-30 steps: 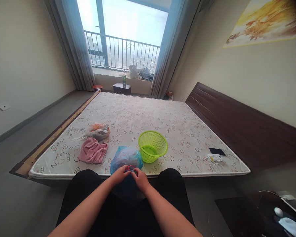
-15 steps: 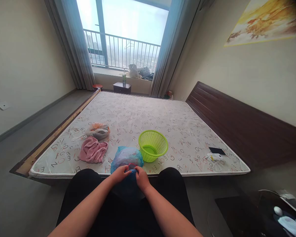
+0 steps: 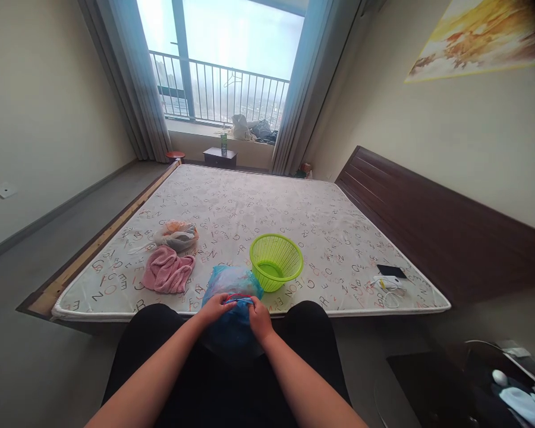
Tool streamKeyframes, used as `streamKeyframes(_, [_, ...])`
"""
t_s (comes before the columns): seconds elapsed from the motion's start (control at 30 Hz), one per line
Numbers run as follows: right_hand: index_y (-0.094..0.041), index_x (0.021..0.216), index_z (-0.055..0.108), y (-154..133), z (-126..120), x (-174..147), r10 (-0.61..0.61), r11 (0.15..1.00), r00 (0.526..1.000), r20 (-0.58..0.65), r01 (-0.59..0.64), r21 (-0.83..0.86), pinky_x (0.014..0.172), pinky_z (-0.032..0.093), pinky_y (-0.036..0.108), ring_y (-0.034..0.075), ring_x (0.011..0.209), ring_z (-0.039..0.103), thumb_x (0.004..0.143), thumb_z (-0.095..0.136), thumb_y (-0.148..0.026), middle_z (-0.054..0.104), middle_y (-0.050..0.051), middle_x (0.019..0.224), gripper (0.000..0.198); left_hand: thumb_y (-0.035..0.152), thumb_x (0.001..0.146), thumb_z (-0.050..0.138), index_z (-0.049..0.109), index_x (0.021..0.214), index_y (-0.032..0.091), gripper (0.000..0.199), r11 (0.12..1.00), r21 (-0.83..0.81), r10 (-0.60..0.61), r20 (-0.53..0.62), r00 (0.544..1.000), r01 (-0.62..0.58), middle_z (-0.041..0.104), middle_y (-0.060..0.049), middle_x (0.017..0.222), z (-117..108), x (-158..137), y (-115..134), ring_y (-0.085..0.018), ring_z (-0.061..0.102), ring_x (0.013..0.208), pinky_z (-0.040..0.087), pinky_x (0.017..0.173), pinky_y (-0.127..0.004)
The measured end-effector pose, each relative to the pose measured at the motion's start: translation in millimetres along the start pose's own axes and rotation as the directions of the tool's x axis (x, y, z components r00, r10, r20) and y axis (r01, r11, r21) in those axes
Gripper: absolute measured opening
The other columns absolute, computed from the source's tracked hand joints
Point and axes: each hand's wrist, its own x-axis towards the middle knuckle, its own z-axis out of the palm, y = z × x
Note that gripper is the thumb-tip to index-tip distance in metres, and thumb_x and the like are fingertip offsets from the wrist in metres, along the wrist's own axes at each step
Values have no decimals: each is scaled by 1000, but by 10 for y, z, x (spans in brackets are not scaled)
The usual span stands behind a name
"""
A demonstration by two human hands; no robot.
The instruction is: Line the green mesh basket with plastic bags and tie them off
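A blue translucent plastic bag (image 3: 233,280) rests at the near edge of the mattress, between my knees, with its contents only dimly visible. My left hand (image 3: 217,308) pinches the left side of its gathered top, where a thin red strip runs across. On the other side, my right hand (image 3: 259,318) grips the bag's edge, fingers closed. The bag's top is stretched between both hands. Just beyond my right hand, a lime-green plastic basket (image 3: 276,261) stands upright with nothing in it. A crumpled pink cloth (image 3: 168,270) lies to the left of the bag.
The letter-patterned mattress (image 3: 249,196) fills the middle. On it, a whitish-orange plastic bag (image 3: 177,236) sits behind the cloth, and a dark phone-like slab (image 3: 392,271) lies by a white corded device (image 3: 389,283) at right. A headboard (image 3: 428,202) borders the right side.
My hands have moved slightly apart, spreading the top of the blue bag wider and showing more of the red strip. The basket, cloth and other bag have stayed in place.
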Motion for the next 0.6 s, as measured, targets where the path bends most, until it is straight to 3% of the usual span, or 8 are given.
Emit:
streamKeyframes(0.17, [-22,109,67,17,14,8,-36,999,999,0,36,-1,85,46,27,21,98,68,95,41,-17,74,6,105,30,55,78,60,48,65,21,38,975,217,13,-259,966,45,52,1,63,-39,7,-33,-17,49,66,32,63,-29])
streamKeyframes(0.43, [-22,107,67,-21,-100,38,18,1000,999,-27,-18,-10,79,45,27,21,90,68,97,39,-26,74,5,96,30,60,76,66,54,71,21,41,966,252,31,-341,940,60,52,4,63,-131,-29,-52,-16,50,66,32,62,-26])
streamKeyframes(0.6, [-20,104,68,41,-196,95,42,999,995,-88,-41,20,74,44,27,21,81,66,98,36,-33,72,5,87,35,42,77,67,65,83,22,20,967,229,0,-435,901,111,60,2,69,-266,-43,-56,-18,56,72,36,65,-26])
